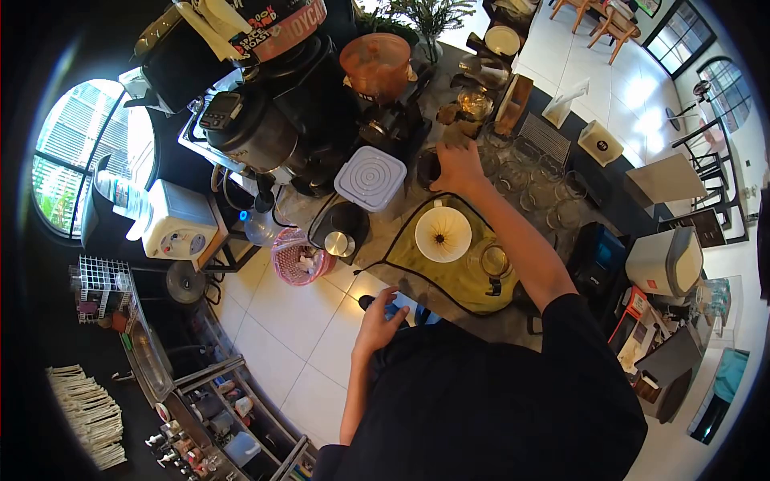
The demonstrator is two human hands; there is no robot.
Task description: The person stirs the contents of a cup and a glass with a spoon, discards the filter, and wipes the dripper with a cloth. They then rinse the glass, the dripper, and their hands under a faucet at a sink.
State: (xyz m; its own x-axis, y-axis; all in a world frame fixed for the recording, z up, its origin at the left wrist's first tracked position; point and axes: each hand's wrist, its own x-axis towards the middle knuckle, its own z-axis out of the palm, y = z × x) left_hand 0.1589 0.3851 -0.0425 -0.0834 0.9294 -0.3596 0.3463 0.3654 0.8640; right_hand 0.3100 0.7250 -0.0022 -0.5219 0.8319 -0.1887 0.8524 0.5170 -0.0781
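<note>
My right hand reaches across the counter to its far side. Its fingers curl at a dark object behind them, which I cannot make out, and the thumb lies beside a dark round container. Nearer to me, a white coffee dripper with a ribbed inside and a handle sits on an olive-green cloth. To its right on the cloth is a glass vessel with a dark handle. My left hand is held low in front of my body, fingers apart, with nothing in it.
A white-lidded square container and a dark grinder-like device stand left of the cloth. Several clear glasses crowd the counter's right side. Below the counter's left edge, a pink basket stands on the tiled floor.
</note>
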